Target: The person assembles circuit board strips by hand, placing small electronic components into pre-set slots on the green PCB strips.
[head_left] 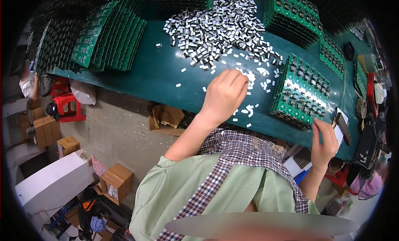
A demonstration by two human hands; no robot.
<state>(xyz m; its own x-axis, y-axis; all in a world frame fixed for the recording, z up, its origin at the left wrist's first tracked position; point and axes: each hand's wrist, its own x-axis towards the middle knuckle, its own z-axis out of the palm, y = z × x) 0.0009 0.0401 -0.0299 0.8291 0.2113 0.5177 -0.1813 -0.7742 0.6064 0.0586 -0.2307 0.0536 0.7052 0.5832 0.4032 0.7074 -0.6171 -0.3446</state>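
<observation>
Over the near part of the green table, my left hand is closed with its fingers curled down. Whatever its fingertips hold is hidden behind the hand. Small white pieces lie scattered beside it, and a large heap of small silver and white block-shaped parts spreads beyond. My right hand has thumb and forefinger drawn together at the near right corner of a stack of green circuit boards. The top board carries rows of small components. I cannot make out anything between the right fingertips.
Taller circuit board stacks stand at the far left and far right. A dark bar-shaped object lies on white paper at right. A red stool and cardboard boxes stand on the floor. Other people sit at both sides.
</observation>
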